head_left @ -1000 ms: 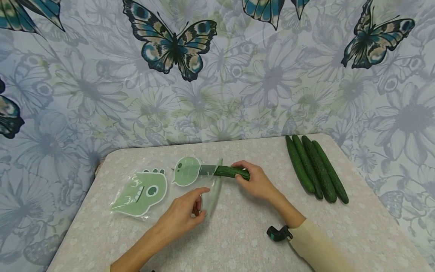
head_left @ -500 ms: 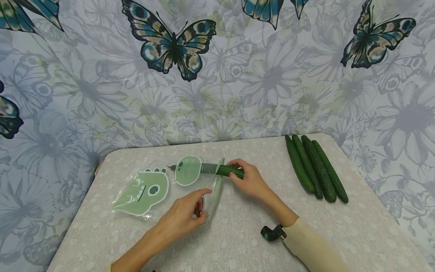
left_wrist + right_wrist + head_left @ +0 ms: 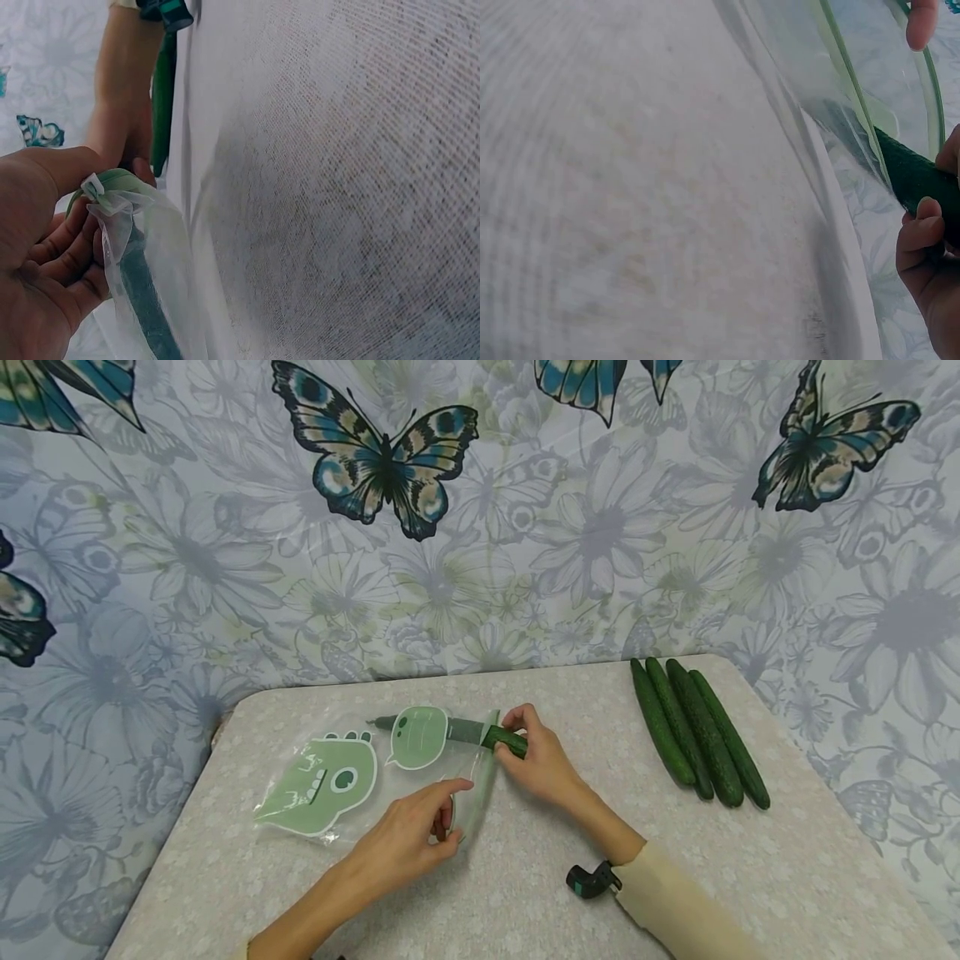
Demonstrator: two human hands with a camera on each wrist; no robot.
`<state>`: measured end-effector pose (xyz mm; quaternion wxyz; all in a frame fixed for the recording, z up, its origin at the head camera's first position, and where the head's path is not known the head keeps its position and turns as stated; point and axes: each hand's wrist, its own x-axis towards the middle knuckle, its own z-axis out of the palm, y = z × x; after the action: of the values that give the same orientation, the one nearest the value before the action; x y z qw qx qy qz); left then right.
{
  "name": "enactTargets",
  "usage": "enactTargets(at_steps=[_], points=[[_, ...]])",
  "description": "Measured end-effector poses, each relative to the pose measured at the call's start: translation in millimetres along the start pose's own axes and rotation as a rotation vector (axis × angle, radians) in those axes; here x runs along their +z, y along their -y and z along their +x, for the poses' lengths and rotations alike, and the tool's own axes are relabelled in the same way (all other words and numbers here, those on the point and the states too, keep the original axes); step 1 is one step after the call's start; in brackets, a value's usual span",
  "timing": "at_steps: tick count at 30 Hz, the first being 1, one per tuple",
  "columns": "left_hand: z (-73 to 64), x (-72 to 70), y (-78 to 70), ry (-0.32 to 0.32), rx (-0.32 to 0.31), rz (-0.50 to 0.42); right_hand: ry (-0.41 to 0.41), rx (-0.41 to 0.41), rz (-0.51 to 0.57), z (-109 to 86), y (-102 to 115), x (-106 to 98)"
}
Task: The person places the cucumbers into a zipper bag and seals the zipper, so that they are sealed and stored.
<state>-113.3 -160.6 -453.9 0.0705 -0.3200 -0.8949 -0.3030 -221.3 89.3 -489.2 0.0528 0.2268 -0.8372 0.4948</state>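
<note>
A clear zip bag (image 3: 318,785) with green cartoon dinosaur prints lies on the table, its green-edged mouth facing right. My left hand (image 3: 412,827) pinches the near side of that mouth; in the left wrist view the thumb and fingers meet on the green strip (image 3: 120,180). My right hand (image 3: 543,760) grips the outer end of a cucumber (image 3: 506,742), right at the bag's opening. Most of the cucumber shows dimly through the plastic, its thin tip pointing left. In the right wrist view the cucumber (image 3: 907,165) passes between the parted edges of the mouth.
Several more cucumbers (image 3: 701,735) lie side by side at the right of the table (image 3: 817,860), which has a pale patterned cover. Behind it hangs a fabric backdrop (image 3: 592,535) with flowers and butterflies. A black wrist camera (image 3: 592,881) sits at my right sleeve.
My right hand has moved left, sliding the cucumber deeper into the bag, so less of it sticks out. The bag and my left hand have shifted slightly right.
</note>
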Motion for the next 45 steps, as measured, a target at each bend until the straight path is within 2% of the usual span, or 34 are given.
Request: enactTargets(at_steps=[6,9,13,17,21,24,30,38,45], points=[[0.1,-0.6,0.5,-0.012,-0.004,0.003,0.003,0.049,-0.046,-3.9,-1.8,-4.4],[0.1,-1.3,0.9,-0.009,-0.014,-0.004,0.002,0.087,-0.118,-6.8,-1.3,-9.1],[0.3,-1.8,1.2,-0.01,-0.024,-0.002,0.04,0.118,-0.193,-9.3,2.0,-14.4],[1.3,-1.6,1.1,-0.019,-0.011,-0.001,0.063,0.122,-0.259,-11.0,6.4,-18.0],[2.1,-1.0,0.6,-0.017,-0.009,0.0,0.031,0.115,-0.331,-13.3,9.8,-20.9],[1.9,0.1,0.6,-0.017,-0.005,0.01,0.01,0.078,-0.355,-15.0,9.7,-21.9],[1.3,1.7,1.2,-0.026,0.035,0.014,-0.033,0.034,-0.306,-16.9,5.4,-18.9],[5.1,1.3,3.3,0.02,-0.004,0.01,-0.065,0.048,-0.185,-6.7,2.4,-5.9],[8.2,2.9,1.9,0.034,0.03,-0.027,-0.095,0.017,-0.13,-1.0,2.9,6.1]])
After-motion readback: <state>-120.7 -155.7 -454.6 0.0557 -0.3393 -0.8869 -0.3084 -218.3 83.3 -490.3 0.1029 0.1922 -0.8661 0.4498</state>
